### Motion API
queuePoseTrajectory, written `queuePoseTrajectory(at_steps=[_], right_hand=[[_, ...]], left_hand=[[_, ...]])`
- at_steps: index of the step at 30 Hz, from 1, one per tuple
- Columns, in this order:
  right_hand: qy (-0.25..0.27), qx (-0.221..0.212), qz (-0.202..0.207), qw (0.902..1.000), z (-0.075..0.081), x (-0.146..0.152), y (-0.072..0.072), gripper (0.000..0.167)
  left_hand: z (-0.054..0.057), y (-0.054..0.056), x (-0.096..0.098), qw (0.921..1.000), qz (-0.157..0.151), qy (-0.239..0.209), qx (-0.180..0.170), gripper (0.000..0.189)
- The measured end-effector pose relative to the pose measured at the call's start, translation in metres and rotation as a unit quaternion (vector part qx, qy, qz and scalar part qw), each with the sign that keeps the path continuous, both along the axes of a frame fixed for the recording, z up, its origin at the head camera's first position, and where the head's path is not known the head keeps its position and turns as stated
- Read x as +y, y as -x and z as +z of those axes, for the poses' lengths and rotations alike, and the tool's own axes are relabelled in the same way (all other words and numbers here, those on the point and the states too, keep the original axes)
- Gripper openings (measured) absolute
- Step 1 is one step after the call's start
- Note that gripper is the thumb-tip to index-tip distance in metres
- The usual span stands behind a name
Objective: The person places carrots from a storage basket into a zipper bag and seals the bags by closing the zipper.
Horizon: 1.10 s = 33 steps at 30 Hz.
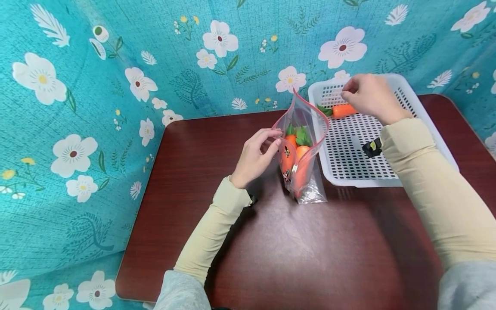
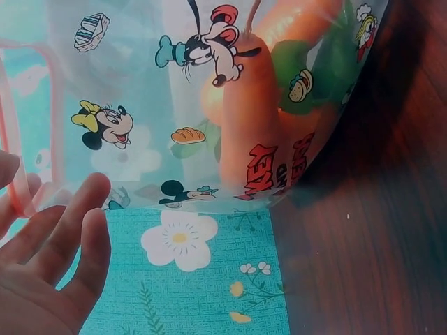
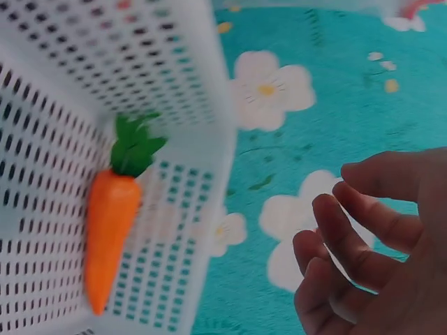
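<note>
Well, the carrot [image 1: 343, 111] near the far-left corner of the basket [image 1: 345, 183] looks light, firm, smooth; probably best pinched at its thick end. The right hand [image 1: 370, 98] is empty, fingers loosely curled; the left hand [image 1: 255, 156] pinches the bag [image 1: 288, 160].

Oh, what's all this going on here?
A person's left hand holds a clear bag by its rim; it stands open with carrots inside. Their right hand, with nothing visible in it, is raised at the white basket beside the bag. One more carrot lies in that basket.
</note>
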State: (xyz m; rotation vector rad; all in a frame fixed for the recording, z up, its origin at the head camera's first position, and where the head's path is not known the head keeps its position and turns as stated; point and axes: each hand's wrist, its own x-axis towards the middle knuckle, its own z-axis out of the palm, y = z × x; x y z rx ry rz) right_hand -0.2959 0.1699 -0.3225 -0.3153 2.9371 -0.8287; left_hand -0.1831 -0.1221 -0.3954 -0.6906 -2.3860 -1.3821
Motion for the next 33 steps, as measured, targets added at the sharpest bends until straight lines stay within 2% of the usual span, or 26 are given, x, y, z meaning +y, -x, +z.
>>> queuePoseTrajectory(at_steps=[8, 16, 21, 28, 33], right_hand=[[-0.030, -0.051, 0.025, 0.9979, -0.027, 0.004, 0.022, 0.044], [-0.080, -0.089, 0.042, 0.9919, -0.064, 0.001, 0.042, 0.057], [-0.093, -0.087, 0.044, 0.9909, -0.083, 0.001, 0.050, 0.060], [-0.099, -0.087, 0.018, 0.9911, -0.092, -0.005, 0.059, 0.060], [-0.121, -0.084, 0.009, 0.9890, -0.096, -0.009, 0.063, 0.061]], left_hand=[[-0.002, -0.002, -0.003, 0.9999, -0.006, -0.004, -0.015, 0.027], [-0.004, -0.006, -0.004, 0.9998, -0.006, -0.003, -0.017, 0.026], [-0.004, -0.007, -0.004, 0.9998, -0.013, -0.003, -0.017, 0.026], [-0.003, -0.004, -0.008, 0.9999, -0.012, -0.002, -0.011, 0.026], [-0.003, -0.002, -0.010, 0.9999, -0.014, -0.002, -0.009, 0.027]])
